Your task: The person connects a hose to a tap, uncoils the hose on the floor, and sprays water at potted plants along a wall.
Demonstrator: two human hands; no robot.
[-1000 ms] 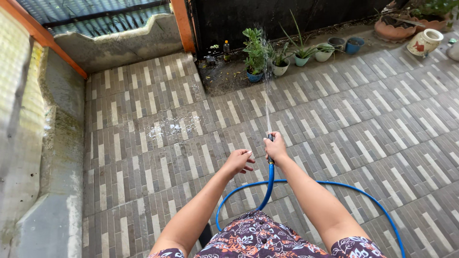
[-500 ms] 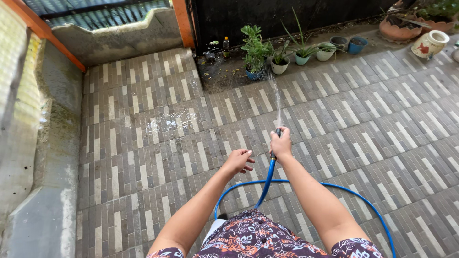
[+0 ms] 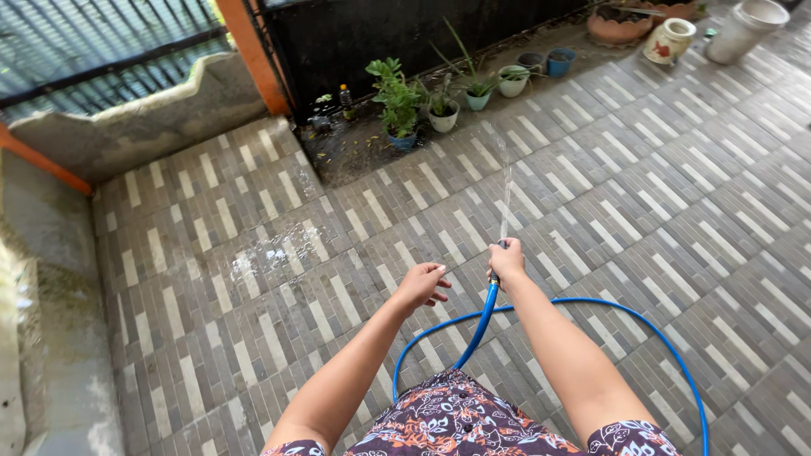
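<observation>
The end of the blue hose (image 3: 480,325) is clasped in the right hand (image 3: 507,260), the left hand (image 3: 420,285) held open and empty beside it, while water (image 3: 506,190) is thrown toward the potted plants (image 3: 399,105); one patch of tiles (image 3: 270,253) is already wet, the rest looking dry.

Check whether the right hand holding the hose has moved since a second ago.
Yes. The right hand has swung right, away from the wet patch, toward the potted plants.

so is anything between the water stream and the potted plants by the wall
Nothing visible. The right hand grips the blue hose, and only bare tiled floor lies between its water stream and the potted plants.
</observation>
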